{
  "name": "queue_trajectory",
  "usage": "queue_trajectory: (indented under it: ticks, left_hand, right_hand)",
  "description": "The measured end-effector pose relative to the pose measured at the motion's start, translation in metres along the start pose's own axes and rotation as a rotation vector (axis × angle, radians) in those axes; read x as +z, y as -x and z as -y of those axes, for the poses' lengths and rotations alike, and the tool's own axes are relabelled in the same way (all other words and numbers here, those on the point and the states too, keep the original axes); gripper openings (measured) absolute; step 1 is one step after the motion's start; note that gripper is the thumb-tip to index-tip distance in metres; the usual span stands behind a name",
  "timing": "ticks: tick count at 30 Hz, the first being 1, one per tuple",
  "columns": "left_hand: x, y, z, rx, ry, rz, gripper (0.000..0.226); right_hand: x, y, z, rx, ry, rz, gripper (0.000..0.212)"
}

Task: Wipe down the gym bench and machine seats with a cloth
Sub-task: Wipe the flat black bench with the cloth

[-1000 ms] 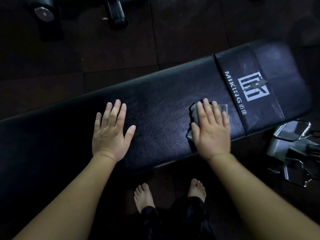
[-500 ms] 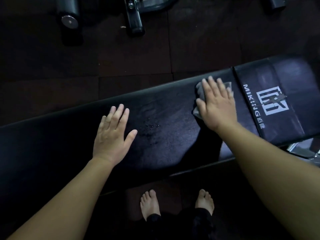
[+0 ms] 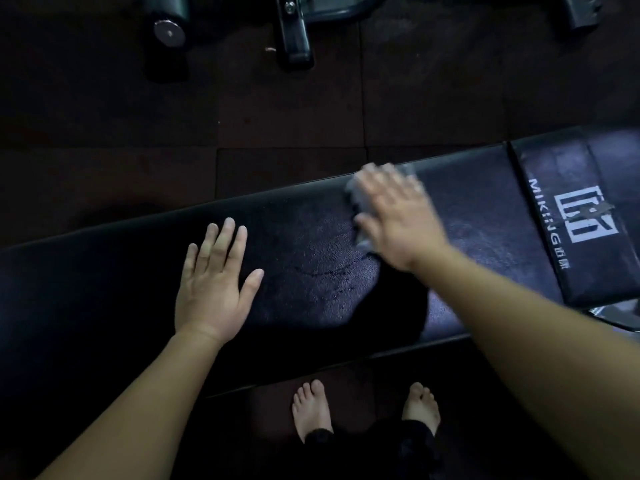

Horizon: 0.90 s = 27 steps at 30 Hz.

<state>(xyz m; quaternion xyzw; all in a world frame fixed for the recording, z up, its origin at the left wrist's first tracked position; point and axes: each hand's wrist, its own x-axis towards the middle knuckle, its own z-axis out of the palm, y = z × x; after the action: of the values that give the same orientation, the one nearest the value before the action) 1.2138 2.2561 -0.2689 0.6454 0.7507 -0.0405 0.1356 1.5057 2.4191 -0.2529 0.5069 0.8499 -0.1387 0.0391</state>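
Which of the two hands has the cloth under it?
The right hand, pressing flat on the grey cloth; the left hand lies bare on the bench.

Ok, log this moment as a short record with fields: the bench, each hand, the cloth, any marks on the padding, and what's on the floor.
surface: long black padded bench, white logo panel at its right end
left: left hand flat on the bench, fingers spread, holding nothing
right: right hand flat on the cloth, blurred
cloth: crumpled grey cloth pressed to the bench near its far edge
marks: damp streaks between the hands
floor: bare feet near side; dark metal machine base far side
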Motion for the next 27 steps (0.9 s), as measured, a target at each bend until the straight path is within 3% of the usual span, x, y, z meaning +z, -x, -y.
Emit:
queue_trajectory:
  ticks: [3,6,10,13,15,18,22,24,27]
  left_hand:
    - [0.005,0.0,0.002,0.017,0.007,-0.031,0.074]
    - [0.007,0.001,0.003,0.025,0.004,-0.051,0.075]
    - [0.009,0.001,0.003,0.032,0.005,-0.078,0.074]
    - [0.01,0.001,0.003,0.039,0.002,-0.086,0.074]
    - [0.009,0.0,0.004,0.034,0.005,-0.08,0.074]
    - [0.01,0.001,0.003,0.03,0.007,-0.092,0.074]
    - [0.01,0.001,0.003,0.032,0.004,-0.1,0.074]
    - [0.01,0.001,0.003,0.031,-0.006,-0.094,0.074]
    - [0.009,0.001,0.003,0.033,-0.006,-0.092,0.074]
  right_hand:
    - [-0.014,-0.014,-0.043,0.284,0.017,-0.012,0.073]
    - [-0.009,-0.038,0.013,0.389,-0.016,-0.018,0.07]
    - [0.01,-0.032,0.125,0.054,-0.039,0.035,0.069]
    - [0.014,-0.017,0.114,-0.146,-0.015,0.054,0.068]
    - [0.009,-0.013,0.061,-0.032,-0.012,0.013,0.07]
    - [-0.006,-0.007,-0.022,0.31,-0.024,-0.063,0.072]
    - [-0.003,-0.022,0.009,0.516,-0.009,-0.094,0.07]
    - [0.006,-0.021,0.06,0.397,-0.005,-0.082,0.071]
    - [0.02,0.005,0.116,0.019,-0.013,0.03,0.069]
